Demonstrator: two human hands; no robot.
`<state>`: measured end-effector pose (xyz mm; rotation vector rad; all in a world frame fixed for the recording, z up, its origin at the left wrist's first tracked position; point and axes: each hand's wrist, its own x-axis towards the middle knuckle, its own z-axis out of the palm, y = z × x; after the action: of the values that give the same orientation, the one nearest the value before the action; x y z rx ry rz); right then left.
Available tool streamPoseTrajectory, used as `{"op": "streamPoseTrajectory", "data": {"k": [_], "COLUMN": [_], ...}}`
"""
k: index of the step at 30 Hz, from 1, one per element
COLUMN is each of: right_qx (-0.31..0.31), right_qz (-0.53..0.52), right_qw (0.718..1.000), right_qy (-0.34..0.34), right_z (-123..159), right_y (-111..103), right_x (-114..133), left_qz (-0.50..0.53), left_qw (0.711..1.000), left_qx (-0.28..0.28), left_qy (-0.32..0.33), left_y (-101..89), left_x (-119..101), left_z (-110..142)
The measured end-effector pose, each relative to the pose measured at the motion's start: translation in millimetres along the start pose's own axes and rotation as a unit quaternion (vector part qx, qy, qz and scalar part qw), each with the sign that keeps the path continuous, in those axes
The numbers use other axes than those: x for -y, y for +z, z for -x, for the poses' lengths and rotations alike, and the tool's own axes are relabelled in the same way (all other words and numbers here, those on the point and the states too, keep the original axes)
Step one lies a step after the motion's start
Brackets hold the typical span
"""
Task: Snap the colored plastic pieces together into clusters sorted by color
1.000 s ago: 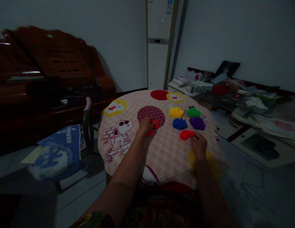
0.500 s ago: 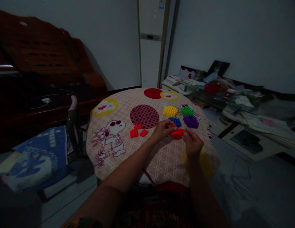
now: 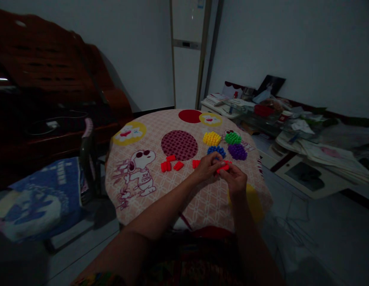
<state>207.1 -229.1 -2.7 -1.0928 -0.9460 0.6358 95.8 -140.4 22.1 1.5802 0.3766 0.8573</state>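
My left hand and my right hand meet over the right half of the round table. Both have their fingers closed on small red plastic pieces, perhaps building blocks; the fingers partly cover them. Another red piece lies just left of my left hand. Further left sits a small group of red pieces on the cloth. Just beyond my hands are bumpy clusters: a blue one, a yellow one, a green one and a purple one.
A patterned tablecloth with cartoon dogs covers the table. On the left stand a chair with a blue cloth and a wooden bench. A cluttered low cabinet runs along the right wall.
My right hand has moved left, and both hands are now close together around the red pieces. A red piece left of my left hand has come into view.
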Motion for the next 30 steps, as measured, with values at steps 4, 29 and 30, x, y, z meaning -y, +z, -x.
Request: {"op": "streamPoseTrajectory", "data": {"k": [4,29,30], "right_qx": [-0.037,-0.056,-0.061], "right_qz": [0.014,0.319,0.316], "right_qw": [0.999,0.945,0.946], "right_qy": [-0.017,-0.036,-0.038], "right_z": [2.1,-5.2,-6.8], "right_y": [-14.8,-62.0,-61.4], "right_x": [0.1,-17.9,-18.1], "left_qz": [-0.040,-0.037,-0.034], "left_qw": [0.998,0.997,0.997], "left_qx": [0.028,-0.070,-0.070], "left_qy": [0.032,0.001,0.001], "left_y": [-1.4,-33.9,-33.6], "left_x": [0.9,14.1,14.0], "left_z": [-0.7,-8.8,-8.8]}}
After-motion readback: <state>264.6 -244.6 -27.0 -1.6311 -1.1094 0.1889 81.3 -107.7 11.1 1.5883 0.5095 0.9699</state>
